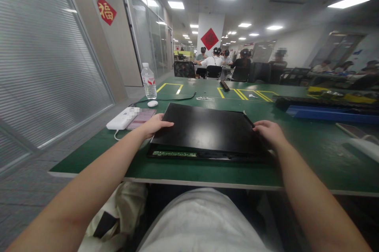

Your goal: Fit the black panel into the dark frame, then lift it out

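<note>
A flat black panel (207,127) lies in front of me on the green table (310,157), over a black base whose green circuit strip (174,154) shows at the near edge. My left hand (155,124) grips the panel's left edge, fingers curled over it. My right hand (269,131) grips the right edge, fingers closed on it. The panel looks slightly lifted off the base on its near side.
Left of the panel lie a white power bank (122,118), a phone (141,118), a white mouse (152,103) and a water bottle (148,81). A blue bar (331,113) and black parts lie at right. People sit at tables behind. A glass wall runs along the left.
</note>
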`<state>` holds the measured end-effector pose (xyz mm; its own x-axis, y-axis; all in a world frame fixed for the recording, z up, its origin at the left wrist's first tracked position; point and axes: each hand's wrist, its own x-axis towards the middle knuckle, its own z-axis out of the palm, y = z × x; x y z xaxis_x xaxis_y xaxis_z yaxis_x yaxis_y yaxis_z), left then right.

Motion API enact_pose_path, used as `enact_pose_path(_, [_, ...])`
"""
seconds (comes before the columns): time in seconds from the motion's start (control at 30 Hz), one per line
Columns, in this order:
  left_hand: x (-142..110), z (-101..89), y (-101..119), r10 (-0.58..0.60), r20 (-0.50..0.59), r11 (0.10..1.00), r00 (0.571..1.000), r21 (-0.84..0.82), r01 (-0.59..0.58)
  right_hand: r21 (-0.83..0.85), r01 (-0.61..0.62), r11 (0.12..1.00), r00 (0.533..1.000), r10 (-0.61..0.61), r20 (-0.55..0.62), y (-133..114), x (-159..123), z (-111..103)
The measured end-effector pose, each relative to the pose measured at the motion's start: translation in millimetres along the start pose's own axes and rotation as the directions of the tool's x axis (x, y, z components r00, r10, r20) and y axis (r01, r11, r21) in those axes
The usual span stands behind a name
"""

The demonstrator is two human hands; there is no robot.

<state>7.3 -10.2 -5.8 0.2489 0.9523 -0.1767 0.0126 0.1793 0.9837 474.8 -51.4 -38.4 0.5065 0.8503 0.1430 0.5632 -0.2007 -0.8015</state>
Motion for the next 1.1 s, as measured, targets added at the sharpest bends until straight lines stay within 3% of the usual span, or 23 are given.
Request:
enact_pose_path(0.17, [1.3,-3.4,2.3,-0.040,0.031,0.997,0.999,-0.071,0.042,-0.025,-0.008,1.000,1.000,0.008,-0.003,0.3,1.1,0.4])
enact_pose_path(0.47, [5.0,-4.9,1.8,-0.033,-0.024,0.987,0.999,-0.159,0.029,0.034,-0.027,0.999,1.000,0.027,-0.001,-3.6,-2.6,0.6])
enact_pose_path(0.73, [9.1,-10.4,1.6,0.000,0.049,0.964,0.999,-0.264,0.013,0.025,-0.046,0.999,0.999,0.046,-0.007,-0.2,-1.0,0.2])
enact_pose_path(1.1, [5.9,3.3,2.3,0.035,-0.150,0.977,0.988,-0.203,-0.065,0.016,-0.038,0.999,0.999,0.037,0.028,1.2,1.6,1.0])
